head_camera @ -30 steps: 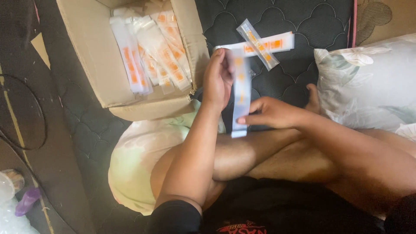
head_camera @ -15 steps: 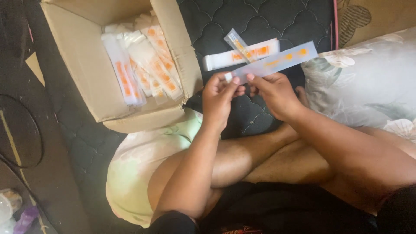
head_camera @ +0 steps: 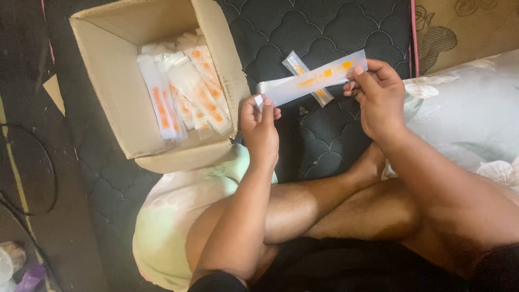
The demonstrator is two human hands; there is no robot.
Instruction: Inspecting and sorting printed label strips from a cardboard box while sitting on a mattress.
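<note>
Two hands hold one long white packet (head_camera: 313, 81) with orange marks stretched between them, lifted above the dark quilted mattress (head_camera: 335, 32). The left hand (head_camera: 260, 125) has its fingers pinched shut on the packet's near-left end, and the right hand (head_camera: 378, 94) has its fingers closed on the far-right end, so the strip runs at a slant, right end farther away. Doing this well probably means keeping the grip at the very tips of the packet, so that the middle stays flat and unbent, and keeping both ends level rather than twisting them against each other. Just behind the held strip, two more packets (head_camera: 303, 73) lie crossed on the mattress; it looks wise to keep clear of them. To the left stands an open cardboard box (head_camera: 116, 116) with many like packets (head_camera: 181, 92) stacked inside, close enough to reach without stretching.
</note>
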